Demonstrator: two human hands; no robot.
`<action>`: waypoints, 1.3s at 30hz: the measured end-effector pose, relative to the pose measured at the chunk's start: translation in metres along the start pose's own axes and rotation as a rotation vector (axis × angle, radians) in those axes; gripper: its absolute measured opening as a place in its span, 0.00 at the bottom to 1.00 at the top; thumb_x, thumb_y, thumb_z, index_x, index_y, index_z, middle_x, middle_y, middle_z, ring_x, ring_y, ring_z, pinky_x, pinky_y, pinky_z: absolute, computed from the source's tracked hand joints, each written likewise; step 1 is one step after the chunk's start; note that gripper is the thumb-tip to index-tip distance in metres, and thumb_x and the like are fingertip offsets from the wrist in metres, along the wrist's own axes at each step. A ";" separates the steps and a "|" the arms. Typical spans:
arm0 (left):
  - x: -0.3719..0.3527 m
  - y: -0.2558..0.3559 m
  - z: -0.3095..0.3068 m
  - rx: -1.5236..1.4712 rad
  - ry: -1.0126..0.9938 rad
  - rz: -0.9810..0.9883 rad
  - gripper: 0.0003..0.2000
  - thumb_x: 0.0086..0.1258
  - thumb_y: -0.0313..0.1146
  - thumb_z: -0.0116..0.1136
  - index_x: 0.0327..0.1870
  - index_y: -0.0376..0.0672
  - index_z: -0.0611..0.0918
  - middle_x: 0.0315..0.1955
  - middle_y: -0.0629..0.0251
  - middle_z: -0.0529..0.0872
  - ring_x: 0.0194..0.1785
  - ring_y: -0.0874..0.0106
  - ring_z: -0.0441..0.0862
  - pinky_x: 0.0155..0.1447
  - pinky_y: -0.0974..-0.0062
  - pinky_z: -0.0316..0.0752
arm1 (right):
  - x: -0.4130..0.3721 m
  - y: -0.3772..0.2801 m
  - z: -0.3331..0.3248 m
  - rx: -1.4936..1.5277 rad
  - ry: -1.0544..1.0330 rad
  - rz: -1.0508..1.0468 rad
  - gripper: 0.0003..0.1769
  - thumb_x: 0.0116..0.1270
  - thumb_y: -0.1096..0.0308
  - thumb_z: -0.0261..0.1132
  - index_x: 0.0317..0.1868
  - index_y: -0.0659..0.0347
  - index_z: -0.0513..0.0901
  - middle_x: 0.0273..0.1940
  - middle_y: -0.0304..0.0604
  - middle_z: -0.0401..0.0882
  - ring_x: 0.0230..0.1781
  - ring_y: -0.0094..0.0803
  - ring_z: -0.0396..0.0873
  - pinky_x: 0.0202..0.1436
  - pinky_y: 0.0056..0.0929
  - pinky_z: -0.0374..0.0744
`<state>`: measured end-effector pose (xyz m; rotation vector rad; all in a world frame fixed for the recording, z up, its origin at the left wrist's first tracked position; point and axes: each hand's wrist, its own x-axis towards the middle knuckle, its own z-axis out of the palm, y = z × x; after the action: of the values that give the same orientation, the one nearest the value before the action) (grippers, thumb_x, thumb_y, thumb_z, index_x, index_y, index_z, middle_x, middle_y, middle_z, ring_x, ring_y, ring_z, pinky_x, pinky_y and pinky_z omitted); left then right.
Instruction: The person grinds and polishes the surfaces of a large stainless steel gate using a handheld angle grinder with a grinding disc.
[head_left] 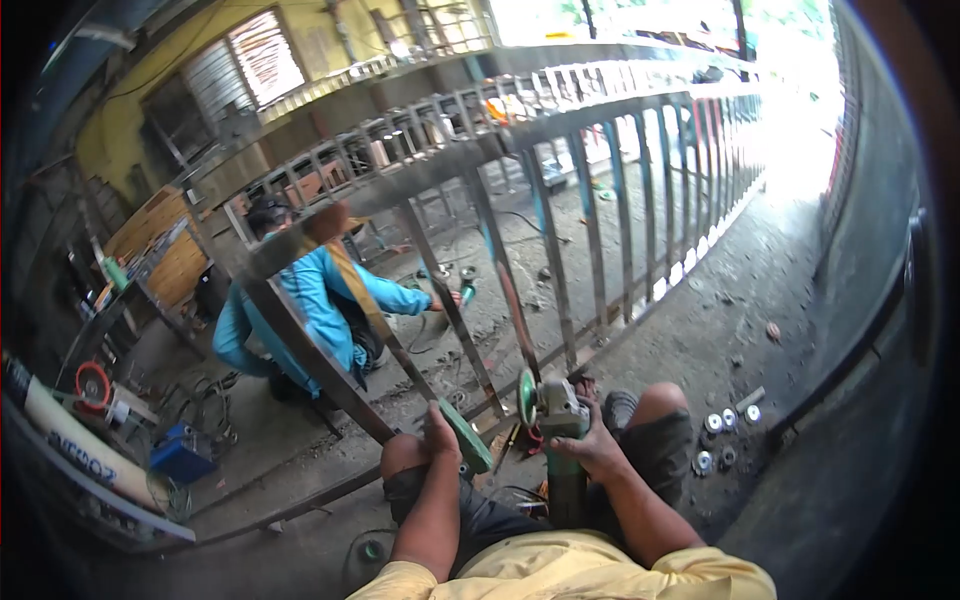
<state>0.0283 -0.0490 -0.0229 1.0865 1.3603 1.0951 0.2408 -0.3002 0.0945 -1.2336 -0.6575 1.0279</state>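
Observation:
My right hand [597,447] is wrapped around the metal head of an angle grinder [565,412], whose green body points down between my legs. A green disc [527,397] is fitted on the grinder's left side, close to the lower rail of a metal railing. By my left knee, my left hand [439,432] is closed at the edge of a flat, long green piece [466,440]; its fingers are partly hidden. The railing [510,285], with upright flat bars, leans across in front of me and runs away to the right.
Beyond the railing a person in a blue jacket [310,285] crouches, one hand at a green tool [467,293]. Several small metal wheels [714,423] lie right of my foot. A blue box [184,452] and a pale cylinder [85,440] are at left; a wall [885,250] stands right.

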 end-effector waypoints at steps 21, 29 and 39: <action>0.021 0.056 -0.024 -0.316 -0.168 0.126 0.25 0.81 0.53 0.48 0.58 0.38 0.80 0.51 0.59 0.82 0.56 0.69 0.78 0.65 0.70 0.70 | 0.080 -0.105 0.063 0.026 -0.035 -0.405 0.54 0.49 0.69 0.84 0.73 0.55 0.60 0.55 0.47 0.77 0.52 0.33 0.79 0.52 0.34 0.83; 0.037 0.195 -0.032 -0.002 -0.036 0.577 0.25 0.83 0.47 0.45 0.65 0.32 0.75 0.63 0.50 0.78 0.69 0.56 0.72 0.75 0.64 0.61 | 0.136 -0.269 0.195 -0.326 0.058 -0.950 0.53 0.51 0.59 0.85 0.72 0.57 0.62 0.54 0.52 0.82 0.51 0.42 0.85 0.53 0.39 0.83; 0.121 0.178 -0.042 -0.240 -0.400 0.150 0.27 0.77 0.56 0.55 0.62 0.41 0.81 0.53 0.66 0.80 0.60 0.71 0.73 0.71 0.72 0.63 | 0.182 -0.298 0.295 -0.454 -0.020 -1.013 0.54 0.54 0.52 0.80 0.75 0.55 0.58 0.53 0.62 0.84 0.54 0.63 0.83 0.55 0.52 0.82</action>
<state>-0.0130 0.0991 0.1333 1.1659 0.8221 1.0485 0.1437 -0.0082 0.4329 -1.0390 -1.3872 0.0366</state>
